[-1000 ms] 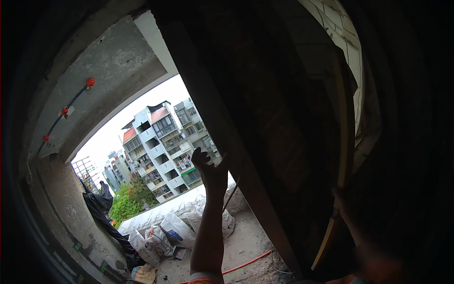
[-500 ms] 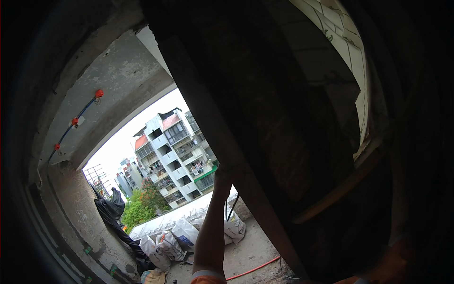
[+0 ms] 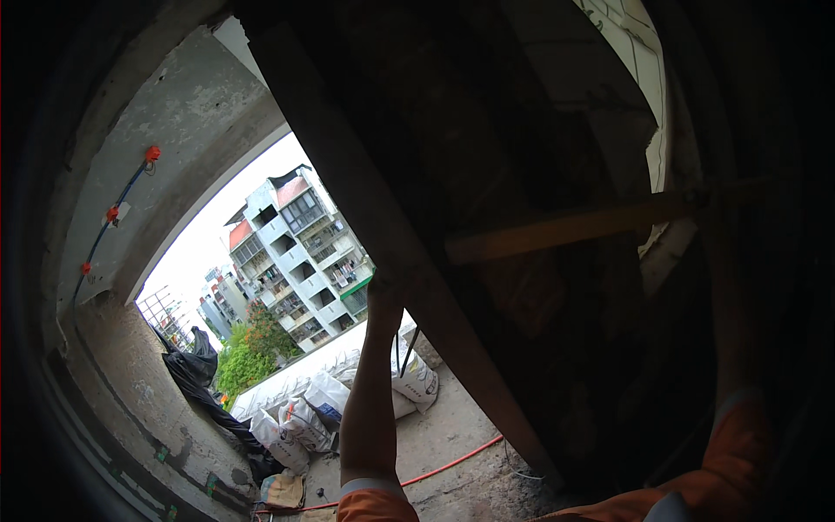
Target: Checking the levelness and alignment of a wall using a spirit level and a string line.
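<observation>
My left hand (image 3: 385, 291) is raised to the long edge of a large dark wooden board (image 3: 417, 261) that slants across the middle of the view. It is closed on that edge, its fingers partly lost in shadow. On the right, my right arm reaches up in an orange sleeve, and my right hand (image 3: 709, 202), very dark, is closed around a yellowish wooden strip (image 3: 565, 228). The strip lies nearly level across the dark area, its left end close to the board's edge. Deep shadow hides most detail behind it.
White sacks (image 3: 304, 424) stand along a low parapet beyond the opening. A red hose (image 3: 452, 464) crosses the rough concrete floor. Black sheeting (image 3: 196, 374) hangs at the left wall. Orange boxes (image 3: 112, 214) on a blue conduit line the ceiling. Pale sheeting (image 3: 639, 52) shows upper right.
The wooden strip has risen and swung from a steep slant to nearly level, with my right hand and arm higher. My left hand keeps to the board's edge. The view has shifted slightly.
</observation>
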Motion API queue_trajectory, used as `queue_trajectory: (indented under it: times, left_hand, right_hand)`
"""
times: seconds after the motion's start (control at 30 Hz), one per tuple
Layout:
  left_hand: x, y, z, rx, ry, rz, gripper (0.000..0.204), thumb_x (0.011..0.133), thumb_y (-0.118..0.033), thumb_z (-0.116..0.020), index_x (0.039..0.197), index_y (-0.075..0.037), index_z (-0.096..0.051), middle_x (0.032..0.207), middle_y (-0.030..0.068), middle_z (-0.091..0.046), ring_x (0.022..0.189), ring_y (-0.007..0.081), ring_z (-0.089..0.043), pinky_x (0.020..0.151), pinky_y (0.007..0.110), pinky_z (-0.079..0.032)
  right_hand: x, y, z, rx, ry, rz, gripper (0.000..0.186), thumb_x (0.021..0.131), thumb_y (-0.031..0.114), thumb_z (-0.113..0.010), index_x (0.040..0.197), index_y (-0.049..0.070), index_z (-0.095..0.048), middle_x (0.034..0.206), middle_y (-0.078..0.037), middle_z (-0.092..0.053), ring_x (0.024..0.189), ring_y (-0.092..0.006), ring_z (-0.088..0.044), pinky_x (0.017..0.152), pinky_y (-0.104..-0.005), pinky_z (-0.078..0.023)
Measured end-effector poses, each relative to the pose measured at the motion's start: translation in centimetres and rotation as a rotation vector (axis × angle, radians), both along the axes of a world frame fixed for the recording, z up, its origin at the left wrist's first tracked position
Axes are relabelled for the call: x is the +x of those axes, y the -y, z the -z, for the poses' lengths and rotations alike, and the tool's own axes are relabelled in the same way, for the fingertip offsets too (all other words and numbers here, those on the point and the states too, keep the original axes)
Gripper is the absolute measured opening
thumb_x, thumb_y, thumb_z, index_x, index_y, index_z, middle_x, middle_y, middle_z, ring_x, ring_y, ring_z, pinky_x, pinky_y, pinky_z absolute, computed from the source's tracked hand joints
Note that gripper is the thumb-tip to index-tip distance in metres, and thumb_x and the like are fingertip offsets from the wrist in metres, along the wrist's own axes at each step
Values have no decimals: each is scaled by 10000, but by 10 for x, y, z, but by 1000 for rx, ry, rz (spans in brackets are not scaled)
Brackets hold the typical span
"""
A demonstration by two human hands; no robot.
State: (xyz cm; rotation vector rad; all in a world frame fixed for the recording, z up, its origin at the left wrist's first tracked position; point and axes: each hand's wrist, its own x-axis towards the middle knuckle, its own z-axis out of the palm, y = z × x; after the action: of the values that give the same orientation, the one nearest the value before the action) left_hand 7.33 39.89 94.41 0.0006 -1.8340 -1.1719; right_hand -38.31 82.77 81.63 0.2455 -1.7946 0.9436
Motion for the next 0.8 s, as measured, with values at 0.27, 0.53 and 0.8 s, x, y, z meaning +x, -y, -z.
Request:
queue_trajectory:
  times: [0.27, 0.53, 0.8]
  left_hand:
    - [6, 5, 5, -120, 51, -128, 294, 770, -78, -657, 1035, 28, -584, 885, 85, -651, 760, 146, -634, 648, 251, -519]
    - [6, -9, -2, -55, 99, -67, 403, 767, -125, -697, 1096, 44, -537, 964, 100, -638, 844, 169, -632, 716, 273, -520]
    - [5, -14, -5, 7, 47, 8, 351, 768, -96, -680, 1066, 39, -553, 944, 102, -641, 812, 171, -635, 695, 270, -524]
  right_hand:
    - [-57, 57, -19, -395, -356, -10, 316, 864, 351, -498, 990, 71, -574, 888, -80, -565, 780, -226, -525, 690, -415, -428]
    - [-170, 100, 19, -191, -714, 453, 363, 860, 366, -546, 1028, 47, -592, 854, -68, -594, 760, -189, -555, 684, -368, -478]
    - [-308, 96, 53, 452, -1053, 1862, 342, 853, 230, -556, 1120, 22, -506, 938, -95, -578, 867, -197, -562, 766, -352, -481]
